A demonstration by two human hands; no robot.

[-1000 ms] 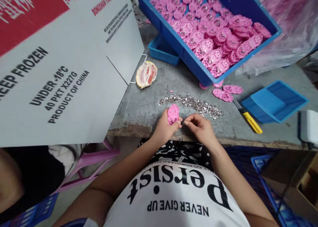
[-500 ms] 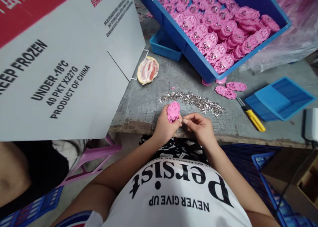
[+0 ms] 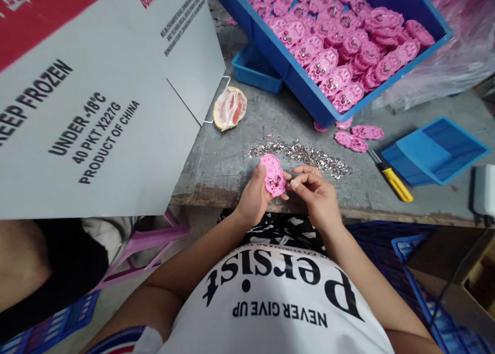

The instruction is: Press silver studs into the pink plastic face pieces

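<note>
My left hand (image 3: pixel 253 196) grips a pink plastic part (image 3: pixel 273 173) by its edges, above the table's near edge. Small shiny metal pieces show on the lower half of that part. Close by on the right, my right hand (image 3: pixel 315 189) has thumb and forefinger pinched together; whatever is between them is too small to make out. Just beyond both hands lies a long heap of small silver metal pieces (image 3: pixel 309 158). Several more pink plastic parts (image 3: pixel 351 141) rest on the table under the corner of a big blue tray.
The big blue tray (image 3: pixel 327 114), tilted, holds many pink parts. A small blue tray (image 3: pixel 257 75), a cut piece of fruit (image 3: pixel 229 109) and a large white carton (image 3: pixel 127 132) are on the left. A yellow-handled screwdriver (image 3: pixel 396 183) and another blue tray (image 3: pixel 444 153) lie right. A person's leg (image 3: pixel 23 266) shows lower left.
The pink part in my left hand has turned, so its metal pieces now face me. My right hand has drawn slightly away to the right, fingers still pinched.
</note>
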